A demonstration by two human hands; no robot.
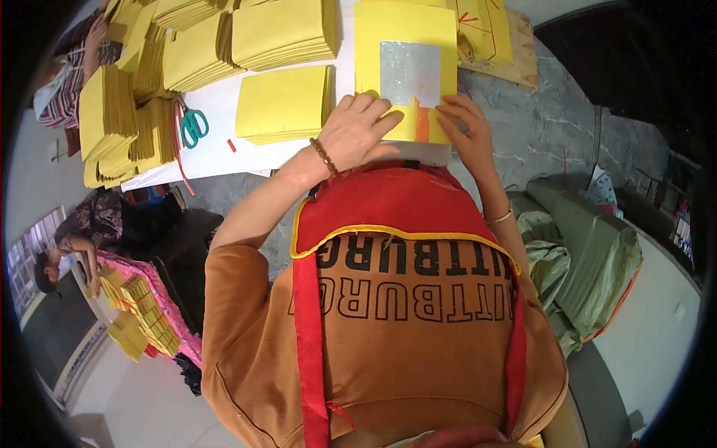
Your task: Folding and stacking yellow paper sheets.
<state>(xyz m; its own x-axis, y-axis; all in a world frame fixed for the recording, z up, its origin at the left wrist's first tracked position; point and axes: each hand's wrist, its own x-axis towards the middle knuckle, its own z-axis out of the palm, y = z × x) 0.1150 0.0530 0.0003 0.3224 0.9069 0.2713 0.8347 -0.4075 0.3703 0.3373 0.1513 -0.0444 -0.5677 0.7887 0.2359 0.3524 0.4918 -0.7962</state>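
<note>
A yellow paper sheet (403, 22) lies before me at the table's near edge. Stuck or laid on it is a silver square (409, 71), with an orange strip (423, 123) running down from its lower edge. My left hand (360, 131) rests with spread fingers over the sheet's lower left edge. At the lower right edge, my right hand (467, 128) has its fingers apart and the fingertips on or beside the paper; whether they touch is hard to make out. No object shows in either hand. A stack of yellow paper (284, 103) sits just left of the sheet.
More yellow stacks (108, 112) fill the table's left and far side. Green-handled scissors (195, 127) and a red strip (180, 149) lie on the white tabletop (213, 153). A covered sofa (582, 246) stands to my right. Two people (89, 231) are off to the left.
</note>
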